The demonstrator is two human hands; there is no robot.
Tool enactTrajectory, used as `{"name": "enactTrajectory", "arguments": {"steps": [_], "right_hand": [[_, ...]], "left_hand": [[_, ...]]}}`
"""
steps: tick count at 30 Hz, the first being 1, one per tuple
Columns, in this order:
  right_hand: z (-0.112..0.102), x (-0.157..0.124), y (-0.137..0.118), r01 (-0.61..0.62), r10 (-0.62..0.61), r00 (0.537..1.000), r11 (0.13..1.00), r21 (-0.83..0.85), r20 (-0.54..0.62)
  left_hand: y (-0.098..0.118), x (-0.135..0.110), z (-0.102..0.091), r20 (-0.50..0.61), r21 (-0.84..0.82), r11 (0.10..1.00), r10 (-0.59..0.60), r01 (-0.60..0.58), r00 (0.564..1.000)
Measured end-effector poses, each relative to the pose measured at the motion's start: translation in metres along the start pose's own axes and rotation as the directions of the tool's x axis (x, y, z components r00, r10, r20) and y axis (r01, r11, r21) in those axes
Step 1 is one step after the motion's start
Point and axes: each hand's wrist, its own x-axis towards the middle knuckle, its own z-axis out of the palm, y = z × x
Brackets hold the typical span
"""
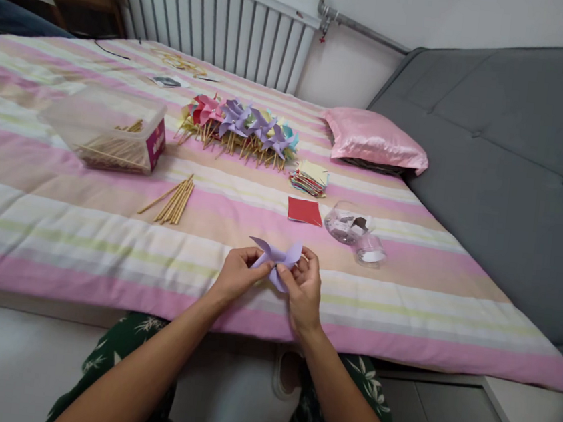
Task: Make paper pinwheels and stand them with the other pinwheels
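You're wearing dark green trousers (109,347) with pale leaf print, bottom left and bottom right of frame. Your forearms (149,365) are bare. Light-edged shoe (286,378), lower centre.

Room light: soft, even, fairly bright; source cannot be told.
White plain wall (348,77): smoothly lit, faint grey gradients.
Shiny pink fabric pillow (377,135): gentle sheen on top, dark shadow beneath.
Translucent rectangular plastic box (70,113): milky, softening the thin tan sticks (111,153) inside.
Lilac paper pinwheel (277,256): reasonably sharp, pale folds lightly shaded.
Striped pastel bedspread (156,251): shallow crease shadows; near right corner stretched by the wide lens.
Grey padded headboard (498,106): muted, fading to black at the frame's right edge.
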Motion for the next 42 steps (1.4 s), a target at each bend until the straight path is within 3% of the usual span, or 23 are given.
{"name": "enactTrajectory", "arguments": {"steps": [6, 11, 15, 21, 42], "right_hand": [[0.002, -0.005, 0.000, 0.129, -0.136, 0.990, 0.978, -0.166, -0.035], [0.000, -0.007, 0.000, 0.294, -0.308, 0.951, 0.878, -0.377, 0.024], [-0.004, -0.006, -0.002, 0.335, -0.338, 0.937, 0.785, -0.521, 0.092], [-0.004, -0.003, -0.006, 0.373, -0.378, 0.919, 0.737, -0.564, 0.113], [-0.010, 0.001, -0.004, 0.120, -0.101, 0.992, 0.918, -0.378, 0.069]], "left_hand": [[0.000, -0.001, -0.002, -0.027, -0.040, 0.999, -0.029, 0.028, 0.999], [-0.001, 0.000, -0.002, -0.018, -0.056, 0.998, -0.029, 0.028, 0.999], [0.002, -0.001, -0.002, -0.026, -0.063, 0.998, -0.023, 0.021, 0.999], [0.002, -0.001, -0.001, -0.034, -0.066, 0.998, -0.022, 0.019, 0.999], [0.001, -0.001, 0.000, -0.013, 0.073, 0.995, 0.066, -0.065, 0.998]]}}
